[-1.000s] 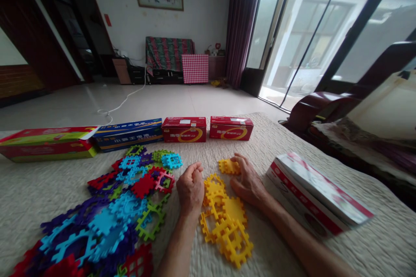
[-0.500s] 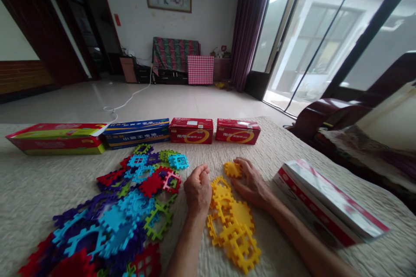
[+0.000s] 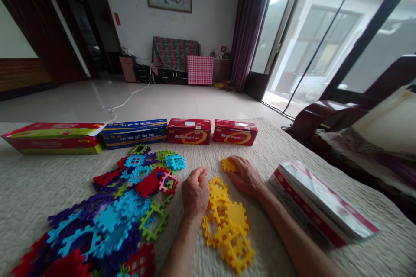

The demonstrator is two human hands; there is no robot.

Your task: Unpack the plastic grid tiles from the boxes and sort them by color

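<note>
Right hand (image 3: 246, 178) is palm-down with its fingers reaching over the near side of a yellow plastic tile with notched edges (image 3: 228, 165). Can't tell if it's actually pinching that tile or just resting on it, since the thumb side is kinda hidden. Either way, fingers laid over it like that would keep it from sliding on the pale, ribbed cloth (image 3: 273, 138) underneath.

Left hand (image 3: 195, 192) is curled into a loose fist, and honestly no clue if anything's tucked inside. It sits right by a group of overlapping yellow notched plastic tiles (image 3: 237, 216), between those and a big multicolour heap of notched tiles (image 3: 108, 218) in blue, purple, red and green. The yellow ones are all one colour with bare cloth around them, so I'd guess that spot is on purpose.

Further out, a long white-and-red cardboard box (image 3: 325, 203) lies at an angle beyond the right forearm. Along the far edge there's a rough row: red-and-green box (image 3: 53, 138), blue box (image 3: 134, 134), then two smaller red boxes (image 3: 189, 132), lined up kinda like a border, clear of the hands.
</note>
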